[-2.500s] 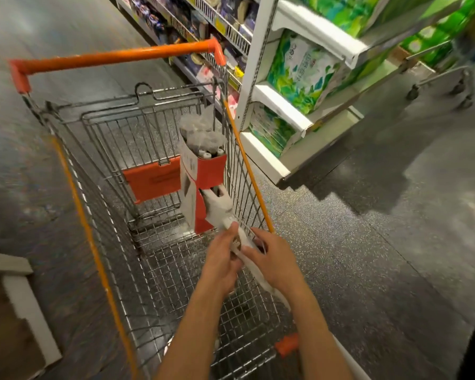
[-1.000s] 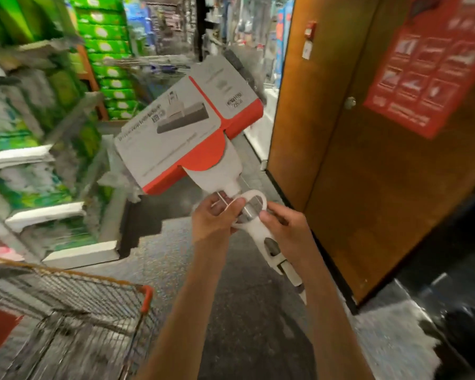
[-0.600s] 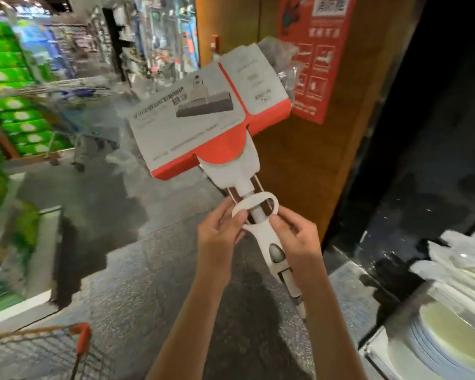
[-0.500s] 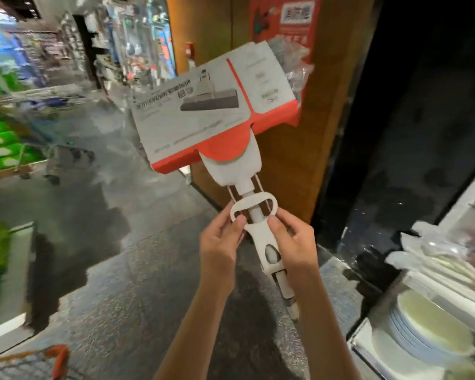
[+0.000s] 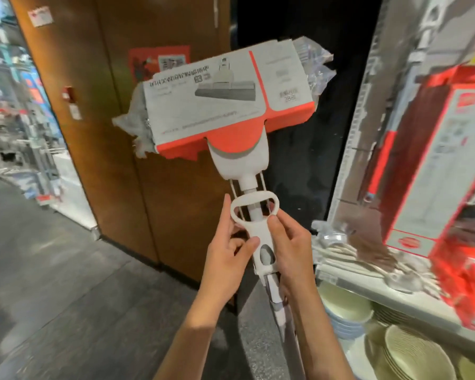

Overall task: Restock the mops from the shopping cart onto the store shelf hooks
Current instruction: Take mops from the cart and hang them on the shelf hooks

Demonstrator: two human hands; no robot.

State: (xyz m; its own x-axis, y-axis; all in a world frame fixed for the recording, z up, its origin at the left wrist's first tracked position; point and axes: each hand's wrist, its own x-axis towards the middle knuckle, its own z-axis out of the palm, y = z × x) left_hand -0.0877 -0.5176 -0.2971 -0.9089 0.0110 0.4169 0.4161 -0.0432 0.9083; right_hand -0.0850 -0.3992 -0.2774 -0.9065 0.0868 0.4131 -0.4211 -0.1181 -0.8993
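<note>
Here, both hands hold one mop [image 5: 254, 223] up in front of the person, its head raised and tilted so that the right end sits higher than the left. The left hand [image 5: 225, 259] grips the white handle just below the loop-shaped pull lever, thumb laid across the front and forefinger stretched up along the lever's left side; the right hand [image 5: 291, 250] wraps the same handle from the right, its fingers [image 5: 276, 224] curled against the lever's neck — so both hands are clenched on the mop, not released. The mop head is wrapped in a grey-and-orange cardboard sleeve [image 5: 228, 105] printed with a picture of the product (the small print is too blurred to read), and crumpled clear plastic pokes out of both ends. Behind it stands a brown wooden door [image 5: 159, 187] carrying a red poster [image 5: 146, 64]. To the right, a store shelf [image 5: 390, 286] holds red-and-white boxes [image 5: 433, 171], and stacked pale plates [image 5: 348, 305] sit on the level below.
</note>
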